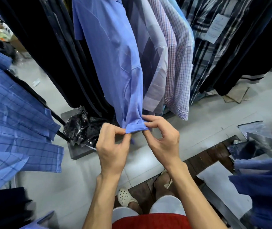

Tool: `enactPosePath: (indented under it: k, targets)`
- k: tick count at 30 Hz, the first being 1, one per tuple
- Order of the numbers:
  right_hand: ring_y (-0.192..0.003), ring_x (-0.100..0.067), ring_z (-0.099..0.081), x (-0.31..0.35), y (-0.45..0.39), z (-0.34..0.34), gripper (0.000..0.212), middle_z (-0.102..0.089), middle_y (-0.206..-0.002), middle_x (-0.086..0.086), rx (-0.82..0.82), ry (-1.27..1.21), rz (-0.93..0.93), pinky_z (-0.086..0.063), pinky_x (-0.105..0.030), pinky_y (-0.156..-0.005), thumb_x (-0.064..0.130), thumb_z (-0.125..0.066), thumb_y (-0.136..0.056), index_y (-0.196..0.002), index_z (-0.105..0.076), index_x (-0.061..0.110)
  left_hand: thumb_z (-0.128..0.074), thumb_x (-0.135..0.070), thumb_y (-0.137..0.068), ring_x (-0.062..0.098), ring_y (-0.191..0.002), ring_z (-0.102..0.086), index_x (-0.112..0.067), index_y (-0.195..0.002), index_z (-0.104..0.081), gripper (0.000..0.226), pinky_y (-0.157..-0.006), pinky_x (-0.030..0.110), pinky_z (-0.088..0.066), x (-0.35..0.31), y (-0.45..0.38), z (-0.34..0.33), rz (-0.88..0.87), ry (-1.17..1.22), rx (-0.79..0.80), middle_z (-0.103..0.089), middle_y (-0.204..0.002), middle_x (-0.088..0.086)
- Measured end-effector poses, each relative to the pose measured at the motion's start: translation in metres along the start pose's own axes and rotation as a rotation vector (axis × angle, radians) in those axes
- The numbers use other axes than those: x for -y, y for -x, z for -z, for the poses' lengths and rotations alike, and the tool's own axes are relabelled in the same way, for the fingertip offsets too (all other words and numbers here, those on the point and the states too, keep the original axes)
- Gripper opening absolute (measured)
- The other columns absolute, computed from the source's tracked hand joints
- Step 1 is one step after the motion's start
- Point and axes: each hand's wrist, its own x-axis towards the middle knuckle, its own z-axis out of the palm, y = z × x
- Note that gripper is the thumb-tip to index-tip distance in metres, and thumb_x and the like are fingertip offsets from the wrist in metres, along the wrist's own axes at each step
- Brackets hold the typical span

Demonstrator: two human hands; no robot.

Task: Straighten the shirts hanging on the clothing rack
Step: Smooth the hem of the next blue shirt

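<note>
Blue cotton-like fabric is hanging at the centre of the view: we are looking at the plain blue shirt [109, 63], suspended among other garments on the clothing rack, whose rail is lying above the frame. We are seeing its lower hem [136, 127] being held taut between two hands. The left hand [111, 146] is pinching the hem's left corner between thumb and curled fingers; the right hand [161, 138] is pinching the right end, so each grip is closing on the cloth. Above the hem, the fabric is gathering into a narrow bunch and creases are running up the panel.

Just to the right, we are noting a pale grey shirt [155, 66] and two checked shirts [178, 66] hanging close against the blue one. To the left, dark garments [49, 47] are crowding the same row, and a crinkled plastic bag [80, 128] is lying on the tiled floor [49, 162] beneath them. Blue plaid shirts [16, 113] are filling the left edge of the view.

We are judging the step as smoothing the hem. A pull that is too hard or uneven could be dragging the shirt off its hanger, which we cannot see, or skewing it on the shoulders. Bunching above the grip could also be setting a fresh crease, and neighbouring shirts could be getting dragged along.
</note>
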Motion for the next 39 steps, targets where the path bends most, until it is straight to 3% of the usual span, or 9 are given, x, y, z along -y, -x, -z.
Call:
enactPosePath:
  k: [2,5,10,15,19,26,30,33,39]
  targets:
    - [-0.087,-0.012,-0.07,0.003,-0.002,-0.003,0.015,-0.076,-0.096,-0.005,0.037,-0.002,-0.004,-0.053,-0.019,-0.081,-0.01,-0.077,-0.081,-0.091,-0.075,0.001,-0.08,0.012,-0.073,0.0,-0.07,-0.05,-0.004,-0.075,-0.06,0.025,-0.069,0.008,-0.038,-0.002,-0.003,0.001,0.05,0.013,0.02,-0.057,-0.075,0.006]
    - [-0.076,-0.01,-0.064,0.003,-0.005,-0.003,0.015,-0.074,-0.087,-0.002,0.113,0.004,0.0,-0.049,-0.016,-0.075,-0.004,-0.078,-0.081,-0.093,-0.077,0.005,-0.078,0.013,-0.068,0.004,-0.064,-0.05,-0.012,-0.079,-0.06,0.033,-0.062,0.008,-0.036,0.003,-0.001,0.004,0.096,0.01,0.102,-0.055,-0.068,-0.001]
    - [-0.076,-0.005,-0.065,0.0,-0.004,0.001,0.016,-0.073,-0.085,-0.002,0.296,-0.047,-0.089,-0.048,-0.013,-0.074,0.0,-0.08,-0.081,-0.094,-0.079,0.009,-0.069,-0.019,-0.077,0.015,-0.05,-0.04,-0.029,-0.083,-0.046,0.026,-0.051,0.013,-0.032,0.012,0.007,0.008,0.136,0.018,0.21,-0.042,-0.049,0.001]
    - [-0.072,-0.003,-0.062,0.001,0.005,-0.001,0.014,-0.071,-0.08,0.005,0.303,-0.032,-0.157,-0.047,-0.013,-0.071,0.002,-0.078,-0.077,-0.084,-0.075,0.014,-0.075,-0.022,-0.08,0.011,-0.058,-0.047,-0.026,-0.08,-0.047,0.028,-0.056,0.023,-0.041,0.021,0.011,0.016,0.069,0.039,0.284,-0.051,-0.063,-0.006]
    - [-0.085,-0.007,-0.066,0.003,0.002,0.0,0.017,-0.068,-0.089,0.001,0.26,-0.07,-0.129,-0.049,-0.016,-0.078,-0.002,-0.083,-0.075,-0.08,-0.074,0.012,-0.083,-0.016,-0.074,0.016,-0.078,-0.055,-0.012,-0.072,-0.062,0.022,-0.072,0.025,-0.045,0.026,0.002,0.024,-0.147,-0.021,0.266,-0.055,-0.085,-0.004]
    - [-0.11,-0.014,-0.066,0.013,-0.009,-0.001,0.012,-0.071,-0.111,0.002,0.325,-0.084,-0.091,-0.052,-0.024,-0.09,0.008,-0.083,-0.074,-0.078,-0.074,0.013,-0.077,-0.004,-0.084,0.015,-0.08,-0.062,-0.008,-0.087,-0.068,0.01,-0.07,0.03,-0.053,0.02,-0.003,0.032,-0.125,0.081,0.293,-0.062,-0.089,-0.002]
    - [-0.101,-0.017,-0.069,0.021,-0.014,-0.009,0.014,-0.072,-0.098,-0.001,0.251,-0.067,0.013,-0.053,-0.021,-0.084,0.003,-0.086,-0.074,-0.076,-0.072,0.007,-0.07,-0.008,-0.089,0.012,-0.08,-0.062,-0.01,-0.088,-0.065,0.005,-0.072,0.026,-0.052,0.018,-0.01,0.031,-0.063,0.078,0.217,-0.06,-0.088,-0.005]
    - [-0.089,-0.021,-0.069,0.026,-0.02,-0.015,0.015,-0.07,-0.085,0.0,0.233,-0.053,0.047,-0.056,-0.031,-0.074,0.001,-0.083,-0.074,-0.077,-0.07,0.008,-0.061,-0.021,-0.092,0.008,-0.083,-0.061,-0.016,-0.094,-0.063,0.006,-0.075,0.023,-0.05,0.018,-0.018,0.031,-0.019,0.109,0.267,-0.061,-0.09,-0.007]
    - [-0.066,-0.014,-0.055,0.042,-0.037,-0.031,0.015,-0.056,-0.07,0.006,0.445,-0.097,-0.142,-0.053,-0.043,-0.069,0.015,-0.076,-0.08,-0.082,-0.061,0.018,-0.059,-0.019,-0.093,0.009,-0.063,-0.06,-0.031,-0.085,-0.042,0.022,-0.059,0.022,-0.046,0.018,-0.031,0.036,0.198,0.126,0.214,-0.059,-0.074,-0.006]
